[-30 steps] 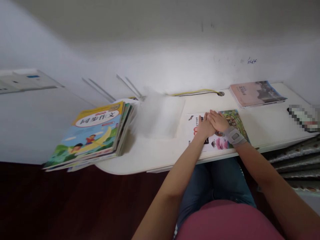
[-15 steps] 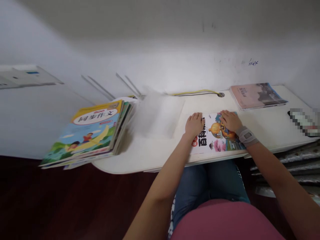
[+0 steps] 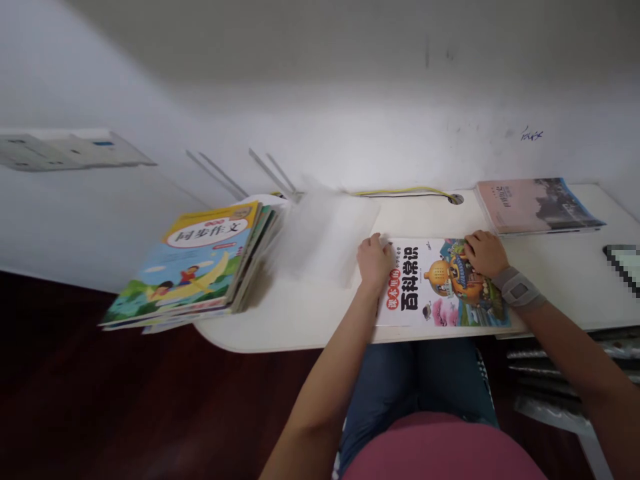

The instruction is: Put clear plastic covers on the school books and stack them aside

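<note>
A white book (image 3: 420, 283) with black Chinese characters and a cartoon gourd-like house on its cover lies flat on the desk, turned sideways to me. My left hand (image 3: 375, 260) closes over its upper left corner, with the fingers curled. At its upper right side, my right hand (image 3: 486, 253) grips the edge, thumb and fingers bent round it; a band circles that wrist. Just left of the book lie whitish, see-through plastic sheets (image 3: 320, 233), whose outlines are blurred.
A pile of books (image 3: 200, 247) with a yellow and blue top cover stands at the desk's left end. Pinkish books (image 3: 535, 205) lie at the back right. A yellow cable (image 3: 400, 192) runs along the wall to a round hole (image 3: 455, 199). A blurred-out phone-like object (image 3: 627, 263) rests far right.
My hands have moved apart, from lying on the cover to its left and right edges, uncovering more of the title. The view has shifted slightly left.
</note>
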A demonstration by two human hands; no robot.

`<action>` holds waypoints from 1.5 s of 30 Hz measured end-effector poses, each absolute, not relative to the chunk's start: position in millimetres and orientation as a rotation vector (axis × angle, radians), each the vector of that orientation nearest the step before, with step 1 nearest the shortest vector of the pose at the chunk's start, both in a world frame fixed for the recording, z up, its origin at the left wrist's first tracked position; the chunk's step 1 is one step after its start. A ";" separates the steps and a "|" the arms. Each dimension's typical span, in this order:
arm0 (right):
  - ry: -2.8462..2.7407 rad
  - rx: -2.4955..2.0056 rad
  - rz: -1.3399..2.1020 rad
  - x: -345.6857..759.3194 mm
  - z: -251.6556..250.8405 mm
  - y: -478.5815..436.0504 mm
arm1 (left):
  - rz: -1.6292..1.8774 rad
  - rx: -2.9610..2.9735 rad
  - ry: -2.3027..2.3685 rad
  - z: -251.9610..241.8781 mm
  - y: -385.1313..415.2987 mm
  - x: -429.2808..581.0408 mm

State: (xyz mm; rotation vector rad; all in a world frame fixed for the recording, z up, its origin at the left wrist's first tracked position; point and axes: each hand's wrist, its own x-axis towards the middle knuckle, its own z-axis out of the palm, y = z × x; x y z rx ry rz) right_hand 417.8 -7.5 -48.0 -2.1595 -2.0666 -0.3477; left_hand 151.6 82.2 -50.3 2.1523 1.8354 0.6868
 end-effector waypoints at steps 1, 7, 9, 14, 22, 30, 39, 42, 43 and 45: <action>-2.073 -2.160 -0.348 418.3 -47.2 -6.3 | 0.762 2.062 1.793 -50.5 84.6 149.6; -2.080 -2.117 -0.330 420.8 -48.4 -3.8 | 1.001 1.410 1.449 -41.2 99.6 135.7; -2.064 -2.091 -0.319 422.2 -50.3 -4.2 | 0.926 1.357 1.306 -35.6 105.1 130.0; -1.992 -1.972 -0.184 432.1 -50.6 -3.5 | 0.836 1.438 1.084 -21.7 114.7 116.2; -1.828 -1.774 0.452 466.4 -18.8 -8.9 | 0.796 1.451 1.120 -5.6 105.9 105.6; -1.374 -1.741 0.715 465.2 -13.3 -0.2 | 0.880 1.367 1.070 -18.4 109.9 109.1; -1.446 -2.282 0.262 452.9 -36.4 20.2 | 0.517 1.758 1.594 -20.0 119.6 128.6; -1.477 -2.323 0.227 452.2 -41.0 23.3 | 0.405 2.070 1.757 -14.3 115.5 136.5; -1.488 -2.334 0.220 452.3 -41.8 24.0 | 0.384 2.226 1.786 -11.9 113.5 140.7; -1.508 -2.348 0.213 452.9 -42.7 24.8 | 0.351 2.500 1.686 -7.0 110.0 152.2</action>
